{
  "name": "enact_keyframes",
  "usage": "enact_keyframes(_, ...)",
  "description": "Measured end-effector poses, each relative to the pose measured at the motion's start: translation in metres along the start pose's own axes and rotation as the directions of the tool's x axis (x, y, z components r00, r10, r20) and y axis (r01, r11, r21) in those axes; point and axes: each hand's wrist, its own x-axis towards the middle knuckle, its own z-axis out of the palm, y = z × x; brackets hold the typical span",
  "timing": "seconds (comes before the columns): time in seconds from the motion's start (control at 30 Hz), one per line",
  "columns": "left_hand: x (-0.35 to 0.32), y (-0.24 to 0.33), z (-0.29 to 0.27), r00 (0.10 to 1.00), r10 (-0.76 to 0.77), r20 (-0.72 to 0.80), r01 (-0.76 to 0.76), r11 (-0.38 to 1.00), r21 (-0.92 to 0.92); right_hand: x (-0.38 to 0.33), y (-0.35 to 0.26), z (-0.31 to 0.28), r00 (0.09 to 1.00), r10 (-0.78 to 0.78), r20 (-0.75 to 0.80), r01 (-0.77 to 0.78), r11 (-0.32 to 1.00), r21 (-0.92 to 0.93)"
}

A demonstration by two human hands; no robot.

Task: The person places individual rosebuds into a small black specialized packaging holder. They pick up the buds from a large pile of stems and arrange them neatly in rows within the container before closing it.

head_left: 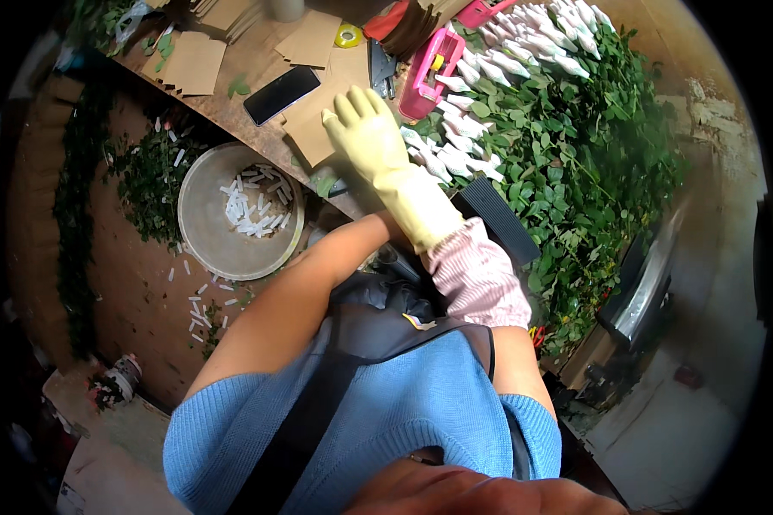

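Observation:
My right hand wears a pale yellow rubber glove with a pink striped cuff. Its fingers are stretched and a little apart, over a brown cardboard sheet on the table, with nothing visible in them. My bare left forearm crosses beneath the gloved right arm, which hides the left hand and its fingers. A black phone lies left of the glove. Just beyond the fingertips are a dark stapler-like tool and a pink tape dispenser.
To the right lie many leafy stems with white-wrapped flower heads. A dark ridged block sits beside my right forearm. A round tub with white strips stands lower left. Cardboard pieces and a yellow tape roll occupy the far table.

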Motion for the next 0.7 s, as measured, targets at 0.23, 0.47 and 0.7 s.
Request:
enact_keyframes(0.23, -0.001, 0.003, -0.019, 0.970, 0.147, 0.196, -0.094, 0.962, -0.257, -0.122, -0.009, -0.134, 0.962, 0.226, 0.154, -0.271, 0.711, 0.649)
enact_keyframes(0.47, -0.012, 0.000, -0.020, 0.907, 0.383, 0.175, -0.398, 0.916, 0.059, -0.289, -0.011, -0.051, 0.274, 0.379, 0.884, -0.692, -0.560, 0.454)
enact_keyframes(0.7, -0.033, -0.027, -0.092, 0.881, 0.339, 0.331, -0.420, 0.882, 0.214, -0.282, 0.002, -0.024, 0.244, 0.288, 0.926, -0.766, -0.528, 0.366)
